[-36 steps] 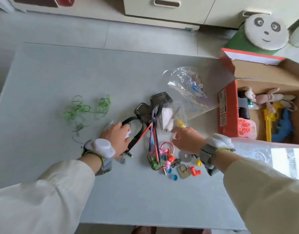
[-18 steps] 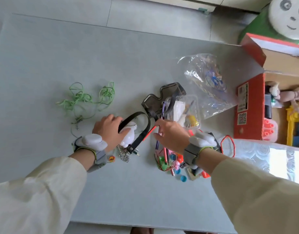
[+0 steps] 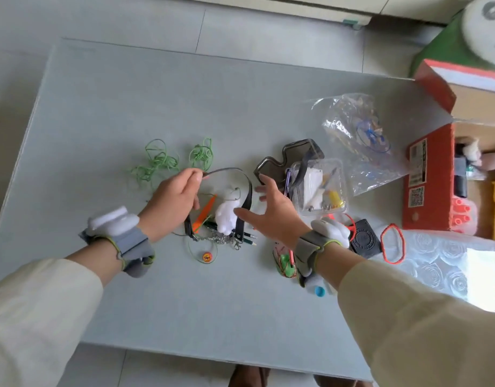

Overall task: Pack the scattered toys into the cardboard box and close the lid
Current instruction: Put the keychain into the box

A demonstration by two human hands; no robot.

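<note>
My left hand [image 3: 172, 201] pinches the top of a black strap loop [image 3: 247, 188] at table centre. Inside the loop lie a white figure [image 3: 226, 213], an orange carrot-shaped piece [image 3: 204, 213], pencils and a small chain [image 3: 221, 240]. My right hand [image 3: 271, 213] hovers open just right of the strap, fingers spread, holding nothing. The red cardboard box [image 3: 427, 185] stands open at the right edge with plush and plastic toys inside. A clear plastic case [image 3: 319, 188] with small parts, a dark puzzle-shaped tray [image 3: 274, 166] and a clear bag [image 3: 360, 141] lie between my right hand and the box.
Green string [image 3: 159, 163] lies tangled at left centre. A black square pad [image 3: 365, 241] and a red band [image 3: 393, 243] sit near the box. Small coloured toys [image 3: 285, 263] lie under my right wrist. A bubble-wrap sheet [image 3: 447, 263] covers the right front. A panda-faced green object [image 3: 469, 43] stands behind the box.
My left hand has lifted the strap loop by its top, uncovering the white figure. My right hand has let go of the thin sticks and moved left, open, toward the strap.
</note>
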